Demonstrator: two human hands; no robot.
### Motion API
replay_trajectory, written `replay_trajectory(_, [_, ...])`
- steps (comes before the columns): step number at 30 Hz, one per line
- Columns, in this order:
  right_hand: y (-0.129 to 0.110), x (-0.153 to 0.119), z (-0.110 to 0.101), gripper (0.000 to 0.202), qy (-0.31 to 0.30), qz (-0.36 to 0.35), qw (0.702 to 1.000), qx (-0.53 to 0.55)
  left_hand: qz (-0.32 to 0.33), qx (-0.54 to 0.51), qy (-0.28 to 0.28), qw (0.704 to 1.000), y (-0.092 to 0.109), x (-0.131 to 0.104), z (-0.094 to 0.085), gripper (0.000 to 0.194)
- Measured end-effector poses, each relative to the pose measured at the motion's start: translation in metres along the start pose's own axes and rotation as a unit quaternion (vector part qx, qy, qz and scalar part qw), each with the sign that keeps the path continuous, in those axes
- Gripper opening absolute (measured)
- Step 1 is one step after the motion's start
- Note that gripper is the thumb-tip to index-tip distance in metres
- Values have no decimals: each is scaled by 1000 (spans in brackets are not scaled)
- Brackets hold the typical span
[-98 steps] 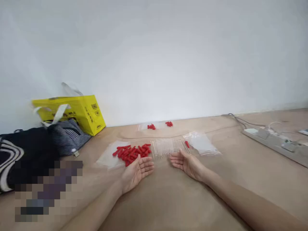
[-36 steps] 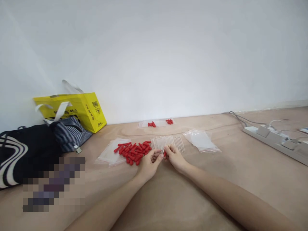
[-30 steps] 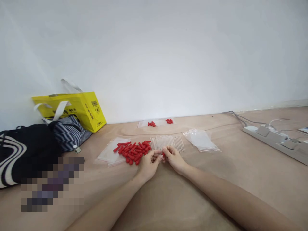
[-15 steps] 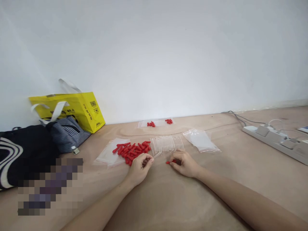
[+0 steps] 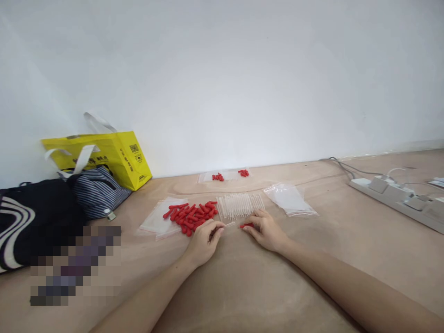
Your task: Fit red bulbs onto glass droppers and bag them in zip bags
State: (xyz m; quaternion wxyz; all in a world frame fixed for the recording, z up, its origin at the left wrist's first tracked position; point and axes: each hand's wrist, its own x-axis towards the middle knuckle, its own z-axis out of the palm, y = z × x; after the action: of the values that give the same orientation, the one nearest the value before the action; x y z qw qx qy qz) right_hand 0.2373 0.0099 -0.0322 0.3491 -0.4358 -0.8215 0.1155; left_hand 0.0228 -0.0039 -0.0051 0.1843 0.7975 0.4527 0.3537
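- Pale wall [image 5: 243, 83] runs behind a wood-toned bench [image 5: 243, 286]; landmark for all places below is the tube row [image 5: 239, 205], clear tubes lying side by side
- Left hand [image 5: 204, 243], near-left corner of the tube row: fingers curled, grip pinched on one end of a clear tube [image 5: 230, 224], its free end directed toward the other hand
- Right hand [image 5: 270, 233], near-right corner of the tube row: grip closed around a red bulb [image 5: 246, 225], its tip protruding; bulb and held tube are apart, with a gap between
- Red bulb pile [image 5: 190, 217], immediately left of the tube row, partly covering flat clear bags [image 5: 156, 219]
- Clear bag stack [image 5: 291, 201], just right of the tube row
- Far clear bag [image 5: 231, 176], beyond the tube row near the wall, showing two red clusters [image 5: 218, 177]; inside or on top, cannot tell
- Yellow carrier bag [image 5: 133, 162], striped pouch [image 5: 95, 189] and black bag [image 5: 52, 212], well left of the tube row
- White power strip [image 5: 398, 199] with plugs, well right of the tube row
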Motion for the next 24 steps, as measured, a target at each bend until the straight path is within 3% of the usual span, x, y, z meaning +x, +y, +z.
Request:
replay_trajectory(5, [-2, 4, 2, 7, 26, 15, 999, 26, 3, 12, -4, 1000, -2, 0, 1, 15])
replay_trajectory(13, [-9, 6, 3, 15, -30, -30, 999, 9, 11, 18, -19, 1000, -3, 1, 2, 12])
replay_trajectory(24, [-9, 6, 2, 10, -8, -35, 998, 47, 19, 51, -23, 998, -2, 2, 3, 13])
